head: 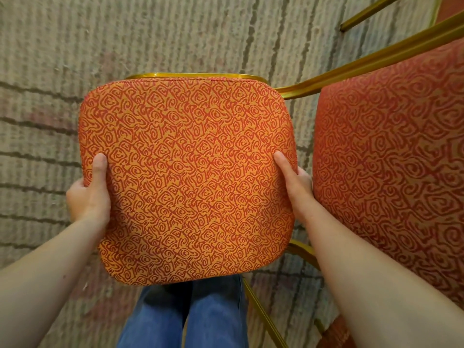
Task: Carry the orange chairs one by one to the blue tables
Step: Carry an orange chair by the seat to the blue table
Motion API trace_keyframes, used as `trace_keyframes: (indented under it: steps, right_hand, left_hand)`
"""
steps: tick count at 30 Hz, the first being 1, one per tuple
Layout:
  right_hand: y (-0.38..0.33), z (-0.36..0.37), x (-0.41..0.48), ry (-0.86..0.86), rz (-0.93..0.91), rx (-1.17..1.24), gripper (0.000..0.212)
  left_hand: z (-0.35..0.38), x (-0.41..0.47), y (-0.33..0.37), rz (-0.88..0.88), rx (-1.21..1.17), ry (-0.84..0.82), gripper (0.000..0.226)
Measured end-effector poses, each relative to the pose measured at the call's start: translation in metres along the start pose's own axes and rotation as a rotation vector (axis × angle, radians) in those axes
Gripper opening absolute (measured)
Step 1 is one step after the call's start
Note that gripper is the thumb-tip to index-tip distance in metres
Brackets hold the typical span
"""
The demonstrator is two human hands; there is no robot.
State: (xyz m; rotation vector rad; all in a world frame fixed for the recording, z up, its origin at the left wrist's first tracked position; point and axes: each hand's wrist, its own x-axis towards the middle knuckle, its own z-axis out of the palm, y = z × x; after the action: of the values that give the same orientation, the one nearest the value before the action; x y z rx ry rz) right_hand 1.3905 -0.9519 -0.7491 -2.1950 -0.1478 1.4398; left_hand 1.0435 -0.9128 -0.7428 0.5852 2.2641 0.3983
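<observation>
An orange chair (187, 182) with a swirl-patterned seat cushion and a gold metal frame fills the middle of the view, seen from straight above. My left hand (89, 192) grips the cushion's left edge, thumb on top. My right hand (297, 184) grips its right edge, thumb on top as well. The chair's legs are hidden under the cushion. No blue table is in view.
A second orange chair (391, 177) with gold frame bars (376, 56) stands close on the right, almost touching my right arm. A beige striped carpet (50, 96) lies below. My legs in blue jeans (185, 317) show under the cushion.
</observation>
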Motion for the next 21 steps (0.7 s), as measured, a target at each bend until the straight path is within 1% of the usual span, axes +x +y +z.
trace_keyframes:
  steps: [3, 8, 11, 13, 16, 21]
  right_hand:
    - [-0.0009, 0.0004, -0.0007, -0.003, 0.016, 0.018, 0.030]
    - [-0.0032, 0.0010, -0.0011, 0.006, 0.049, 0.020, 0.041]
    - [-0.0035, 0.0004, -0.0011, -0.018, 0.063, 0.033, 0.040]
    - [-0.0038, 0.0003, -0.0019, -0.023, 0.071, 0.041, 0.046]
    - [-0.0053, -0.0001, -0.0031, -0.016, 0.064, 0.021, 0.049]
    - [-0.0049, -0.0004, -0.0031, -0.001, 0.059, -0.011, 0.053]
  left_hand:
    - [0.0013, 0.0020, -0.0010, -0.005, -0.010, 0.001, 0.071]
    - [-0.0034, 0.0087, -0.0013, -0.054, -0.025, -0.065, 0.089]
    - [-0.0060, 0.0097, 0.0019, -0.088, -0.034, -0.141, 0.087]
    - [-0.0071, 0.0091, 0.0031, -0.090, -0.052, -0.179, 0.085]
    - [-0.0083, 0.0099, 0.0037, -0.111, -0.083, -0.223, 0.090]
    - [-0.0074, 0.0091, 0.0045, -0.110, -0.056, -0.211, 0.090]
